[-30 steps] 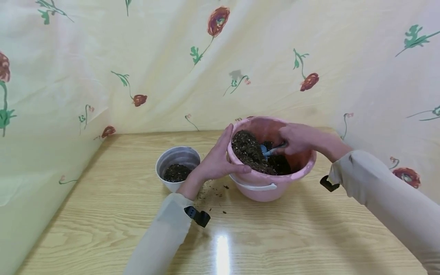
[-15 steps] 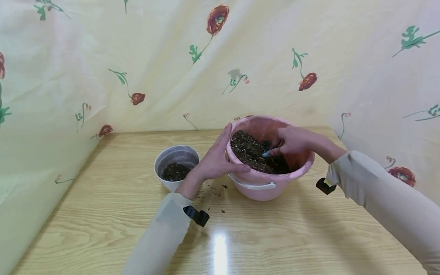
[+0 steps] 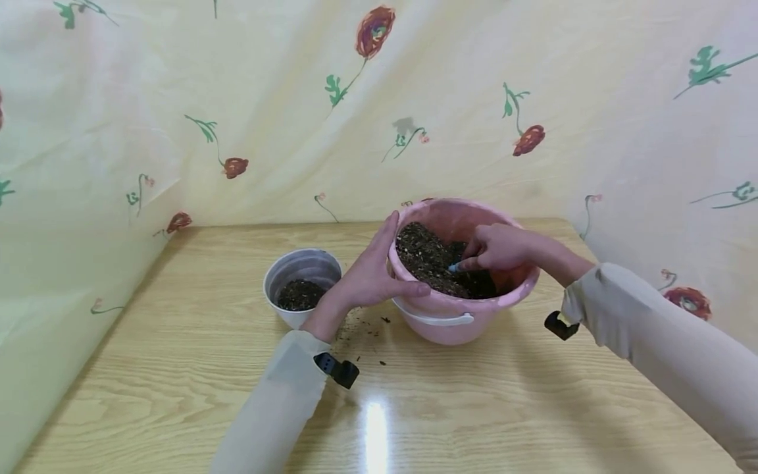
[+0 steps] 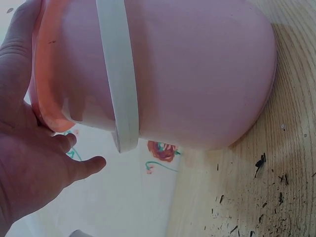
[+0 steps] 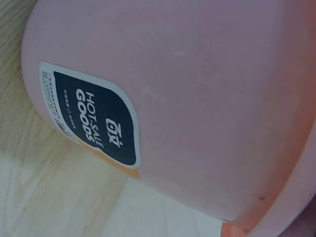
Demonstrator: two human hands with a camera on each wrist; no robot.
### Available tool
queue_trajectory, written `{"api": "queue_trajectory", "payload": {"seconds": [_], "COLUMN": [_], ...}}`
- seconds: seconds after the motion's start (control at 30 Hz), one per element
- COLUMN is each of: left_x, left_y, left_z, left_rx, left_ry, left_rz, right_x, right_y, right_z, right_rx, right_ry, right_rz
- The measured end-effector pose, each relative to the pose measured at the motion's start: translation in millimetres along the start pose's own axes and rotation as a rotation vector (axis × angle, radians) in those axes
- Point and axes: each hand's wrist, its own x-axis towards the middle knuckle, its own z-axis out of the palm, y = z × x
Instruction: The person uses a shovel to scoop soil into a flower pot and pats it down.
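I log one blue tool (image 3: 454,268), pinched in the right hand's (image 3: 502,247) fingers, protruding leftward to the soil (image 3: 425,253) inside the pink bucket (image 3: 447,334), axis mostly hidden; left hand (image 3: 373,278) clasps the rim (image 3: 510,299).

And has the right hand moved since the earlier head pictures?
Yes, slightly. Against the pink bucket, the right hand sits lower in the head view than a second ago, with less of the blue tool showing.

This was a curtained nook, perhaps in a home.
Flowered cloth (image 3: 284,79) walled in a wood-grain desk (image 3: 177,368), hiding the room beyond.
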Motion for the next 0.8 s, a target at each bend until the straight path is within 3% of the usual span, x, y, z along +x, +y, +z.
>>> {"api": "queue_trajectory", "payload": {"seconds": [0.17, 0.8], "left_x": [-1.1, -0.1], "left_y": [-1.6, 0.8], "left_z": [0.6, -2.4], "left_rx": [0.008, 0.017], "left_ry": [0.001, -0.023], "left_rz": [-0.005, 0.001], "right_x": [-1.2, -3.1], "right_y": [-2.2, 1.3], "right_z": [3.3, 0.8], "right_rx": [0.043, -0.012], "right_ry": [-0.009, 0.044], "right_rz": [0.019, -0.021]}}
